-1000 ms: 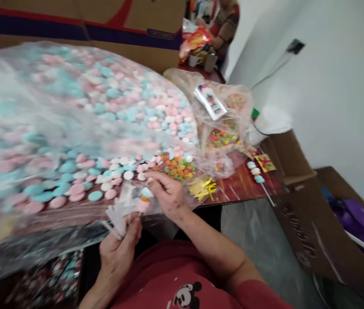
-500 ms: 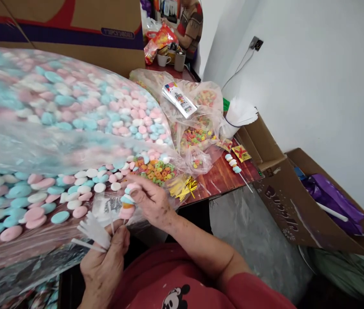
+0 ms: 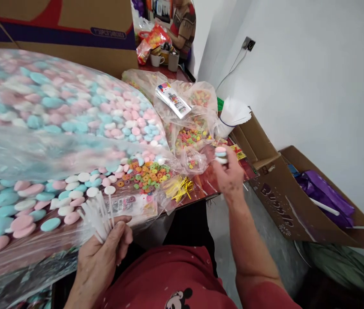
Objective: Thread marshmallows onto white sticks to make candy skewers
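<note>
My left hand (image 3: 106, 249) is closed round a fanned bunch of thin white sticks (image 3: 96, 216), near the table's front edge. At the right end of the table my right hand (image 3: 231, 176) grips a marshmallow skewer (image 3: 221, 155); its pink, blue and white pieces show past the fingers, and its stick is hidden. Loose pink, blue and white marshmallows (image 3: 50, 224) spill from a large clear bag (image 3: 56, 146) on the left. Small coloured gummy rings (image 3: 151, 175) lie in a heap between the hands, beside gold twist ties (image 3: 180, 189).
A stack of printed packets (image 3: 173, 101) rests on bags of gummy rings. A white cup of white bags or sheets (image 3: 235, 113) stands at the right edge. Open cardboard boxes (image 3: 281, 193) sit beyond the table. Across the back, another person (image 3: 185, 25) is near mugs (image 3: 157, 59).
My right hand has carried the marshmallow skewer away from my left hand, rightward to the table's end. My left hand keeps the sticks. The view has shifted slightly.
</note>
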### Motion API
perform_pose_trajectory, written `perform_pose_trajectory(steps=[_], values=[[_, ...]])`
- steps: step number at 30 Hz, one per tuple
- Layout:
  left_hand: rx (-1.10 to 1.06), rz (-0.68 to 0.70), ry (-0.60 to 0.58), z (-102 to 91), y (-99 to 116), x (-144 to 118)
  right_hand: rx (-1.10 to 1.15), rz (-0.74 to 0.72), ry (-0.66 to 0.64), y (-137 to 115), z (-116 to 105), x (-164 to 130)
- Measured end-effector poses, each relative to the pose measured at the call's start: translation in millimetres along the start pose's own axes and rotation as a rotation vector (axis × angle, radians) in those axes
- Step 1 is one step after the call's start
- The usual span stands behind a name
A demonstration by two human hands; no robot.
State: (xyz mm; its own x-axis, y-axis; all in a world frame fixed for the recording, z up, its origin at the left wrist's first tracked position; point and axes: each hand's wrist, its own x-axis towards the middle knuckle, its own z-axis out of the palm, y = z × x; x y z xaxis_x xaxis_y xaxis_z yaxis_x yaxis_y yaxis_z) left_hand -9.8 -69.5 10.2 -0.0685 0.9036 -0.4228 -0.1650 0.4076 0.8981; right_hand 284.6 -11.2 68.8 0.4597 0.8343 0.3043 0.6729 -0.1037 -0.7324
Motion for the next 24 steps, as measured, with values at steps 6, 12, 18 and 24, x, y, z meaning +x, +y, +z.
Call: perform_pose_trajectory(steps=[6,12,18,24], values=[[-0.026,-0.008,0.039,-8.0,-5,1,-0.809,-0.138,-0.025,75,-20,44],[0.015,-0.044,0.040,-9.6,-11,1,-0.944,-0.025,-0.086,98,-8,38],[0.023,-0.032,0.033,-11.8,-14,6,-0.749,-0.129,-0.120,102,-22,53],[0.080,-0.067,0.041,-2.4,-7,5,-0.494,-0.339,-0.350,78,-13,87]])
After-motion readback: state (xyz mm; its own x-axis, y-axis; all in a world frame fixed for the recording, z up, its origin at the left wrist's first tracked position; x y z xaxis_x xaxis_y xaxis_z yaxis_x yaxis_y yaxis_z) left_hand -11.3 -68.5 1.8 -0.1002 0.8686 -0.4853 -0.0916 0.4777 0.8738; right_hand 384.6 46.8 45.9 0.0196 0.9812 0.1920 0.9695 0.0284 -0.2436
